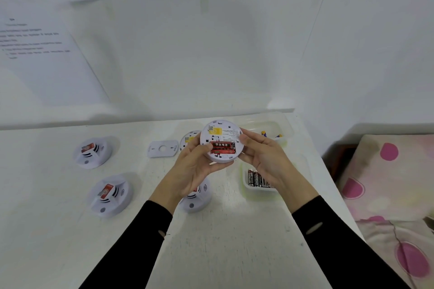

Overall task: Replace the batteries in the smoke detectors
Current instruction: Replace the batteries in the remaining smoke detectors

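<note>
You held one smoke detector [220,134] above the table [234,241] with its back toward you. Your left hand [195,166] curled under its lower left rim and your right hand [263,152] pinched its right rim, so it sat between both grips with two red batteries [222,147] in the open bay. Four others lay on the table, three face-up detectors [92,152] to the left and under your left hand and a fourth detector [187,139] back-up just behind the held one, beside one mounting plate [162,148]. To the right stood two trays, the near tray [245,185] with black batteries [254,177] partly hidden by your right hand, the far tray [285,130] with a few purple-and-yellow batteries [264,134].
</note>
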Demonstrator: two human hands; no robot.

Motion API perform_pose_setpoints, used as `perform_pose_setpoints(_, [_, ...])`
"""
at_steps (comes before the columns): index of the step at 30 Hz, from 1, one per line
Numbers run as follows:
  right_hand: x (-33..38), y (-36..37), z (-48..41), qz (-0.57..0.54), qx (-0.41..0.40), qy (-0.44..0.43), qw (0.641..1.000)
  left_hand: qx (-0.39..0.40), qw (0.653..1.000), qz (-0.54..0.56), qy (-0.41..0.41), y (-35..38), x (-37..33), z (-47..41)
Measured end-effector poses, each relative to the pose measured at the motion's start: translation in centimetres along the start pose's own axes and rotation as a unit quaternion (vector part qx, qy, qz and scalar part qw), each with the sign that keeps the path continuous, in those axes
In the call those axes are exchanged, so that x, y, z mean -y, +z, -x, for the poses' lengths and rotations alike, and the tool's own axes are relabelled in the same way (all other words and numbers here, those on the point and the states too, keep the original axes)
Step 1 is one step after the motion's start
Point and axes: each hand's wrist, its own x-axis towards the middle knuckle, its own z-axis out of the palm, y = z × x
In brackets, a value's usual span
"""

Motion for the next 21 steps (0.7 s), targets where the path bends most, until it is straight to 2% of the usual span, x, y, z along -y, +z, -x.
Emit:
perform_pose_setpoints(17, [0.0, 1.1, -0.1, 0.013, 0.018, -0.001, 1.0, -0.074, 0.996, -0.05, 0.031, 0.1, 0.5, 0.0])
perform_pose_setpoints(21, [-0.5, 3.1, -0.7, 0.012, 0.039, 0.019, 0.999, -0.079, 0.996, -0.027, 0.024, -1.4, -1.1, 1.3])
